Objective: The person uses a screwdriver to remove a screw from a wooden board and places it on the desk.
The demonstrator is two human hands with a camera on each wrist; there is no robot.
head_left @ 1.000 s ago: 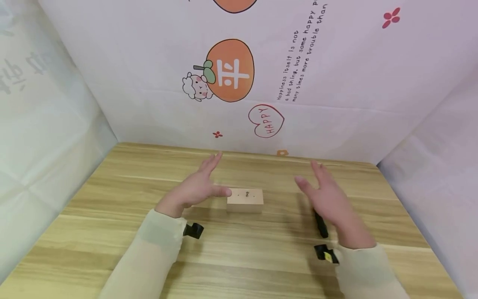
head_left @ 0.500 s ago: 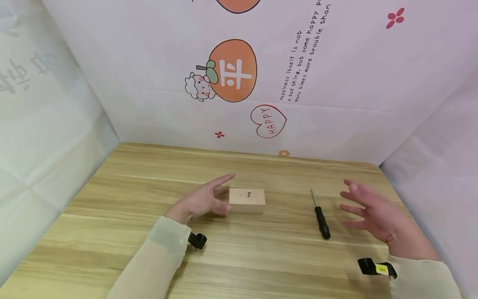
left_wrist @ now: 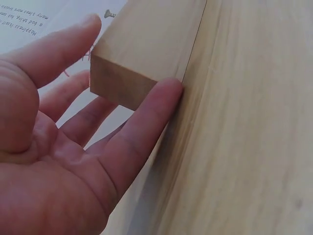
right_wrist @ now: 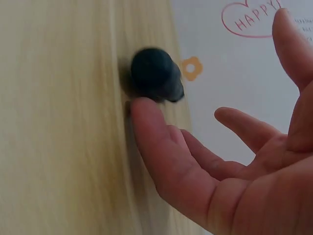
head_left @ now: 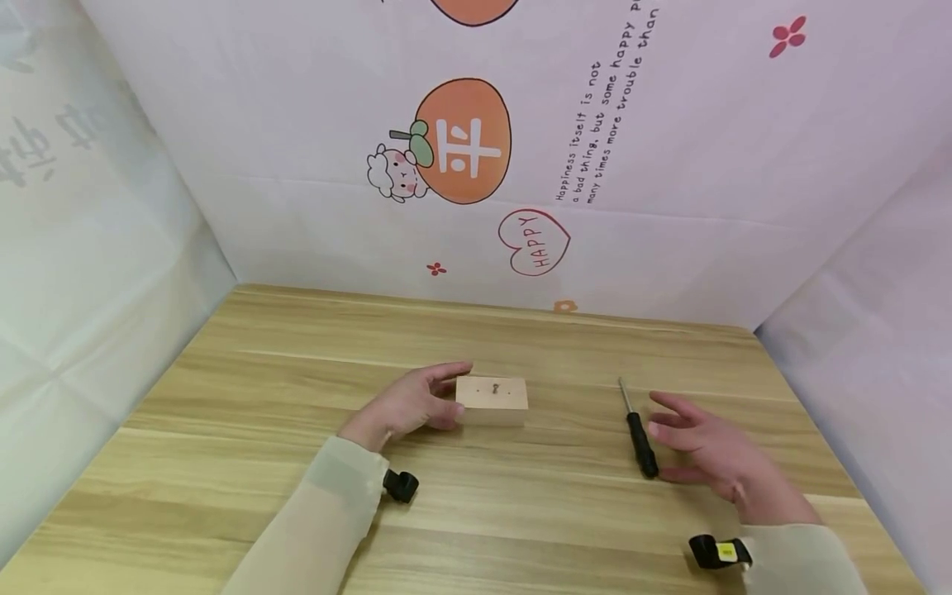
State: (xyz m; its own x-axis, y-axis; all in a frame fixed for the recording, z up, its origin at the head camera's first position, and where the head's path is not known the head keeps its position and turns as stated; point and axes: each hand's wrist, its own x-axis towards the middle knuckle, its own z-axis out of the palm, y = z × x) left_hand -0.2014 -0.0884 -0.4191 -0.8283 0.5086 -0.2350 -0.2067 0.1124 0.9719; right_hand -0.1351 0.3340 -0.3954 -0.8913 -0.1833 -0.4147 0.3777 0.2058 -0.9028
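The screwdriver [head_left: 638, 438] lies on the table [head_left: 223, 463], just left of the right hand [head_left: 717, 450], the nearer one. It points to the table's back, leaning a bit left. Right fingers are spread. The left hand's [head_left: 409, 405] fingers are apart, by the block's [head_left: 491, 397] left end.

Got my pale wooden block [head_left: 491, 401] lying flat in front of me, one screw [head_left: 496, 388] poking up mid-top between two dark dots [head_left: 509, 393] (holes, I think, too small to be sure). My black-handled screwdriver [head_left: 640, 438] lies right of it, thin metal shaft [head_left: 625, 395] pointing away from me.
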